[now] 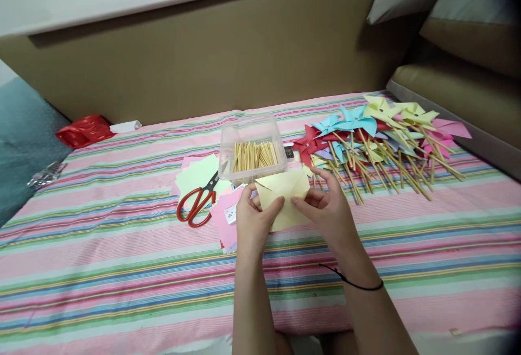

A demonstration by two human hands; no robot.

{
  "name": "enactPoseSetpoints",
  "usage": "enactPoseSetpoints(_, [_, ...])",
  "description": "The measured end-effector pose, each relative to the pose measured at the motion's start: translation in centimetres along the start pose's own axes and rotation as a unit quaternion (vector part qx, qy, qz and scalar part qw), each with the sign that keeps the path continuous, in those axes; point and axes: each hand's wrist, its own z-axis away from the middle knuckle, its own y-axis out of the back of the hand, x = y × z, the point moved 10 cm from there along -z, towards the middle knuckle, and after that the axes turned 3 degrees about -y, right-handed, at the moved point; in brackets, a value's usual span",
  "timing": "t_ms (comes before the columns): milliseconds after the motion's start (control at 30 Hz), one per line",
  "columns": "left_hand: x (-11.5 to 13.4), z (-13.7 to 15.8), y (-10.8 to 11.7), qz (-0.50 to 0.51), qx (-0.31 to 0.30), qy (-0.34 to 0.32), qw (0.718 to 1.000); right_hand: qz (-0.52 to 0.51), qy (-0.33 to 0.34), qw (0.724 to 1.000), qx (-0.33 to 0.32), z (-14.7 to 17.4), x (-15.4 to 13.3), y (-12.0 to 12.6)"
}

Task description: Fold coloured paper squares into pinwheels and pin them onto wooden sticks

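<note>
A pale yellow sheet of paper [285, 215] with slits cut in from its corners is held up between both hands. My left hand [257, 211] grips its left side, thumb on the face and fingers behind. On the right side my right hand [323, 203] pinches it the same way, with the thumb near the middle of the sheet. Just behind the paper stands a clear plastic box [280, 137] of short wooden sticks [254, 155]. Left of my hands lie red-handled scissors [197, 205] across light green paper [199, 178], and a stack of pink paper squares [223, 230].
Several finished paper pinwheels [358, 121] on sticks are heaped at the right. A small dark item [289, 152] lies beside the box. A red plastic bag [87, 131] and a silvery wrapper [46, 174] sit at the far left. A striped cloth [122, 257] covers the surface.
</note>
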Motion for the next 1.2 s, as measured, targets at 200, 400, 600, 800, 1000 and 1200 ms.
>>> enactPoseSetpoints(200, [0.2,0.0,0.2,-0.007,0.016,-0.003,1.0,-0.026,0.002,1.0,-0.006,0.0,0.1,-0.4])
enactPoseSetpoints(400, [0.2,0.1,-0.2,0.012,0.006,0.0,1.0,-0.051,-0.011,0.999,0.017,0.1,0.2,-0.2])
enactPoseSetpoints(600, [0.0,-0.1,0.2,0.036,-0.01,0.012,0.999,-0.053,-0.038,0.998,0.022,0.0,0.5,0.3])
enactPoseSetpoints(800, [1.9,-0.2,2.4,0.028,0.042,-0.047,0.998,0.012,-0.092,0.995,-0.041,-0.1,1.6,0.7])
enactPoseSetpoints(1000, [1.9,-0.1,2.3,-0.021,0.012,-0.035,0.999,0.076,-0.127,0.981,-0.127,0.3,2.8,0.0])
enactPoseSetpoints(1200, [1.7,0.2,0.9,-0.014,-0.051,-0.028,0.998,0.099,-0.13,0.973,-0.164,0.6,2.9,-0.7])
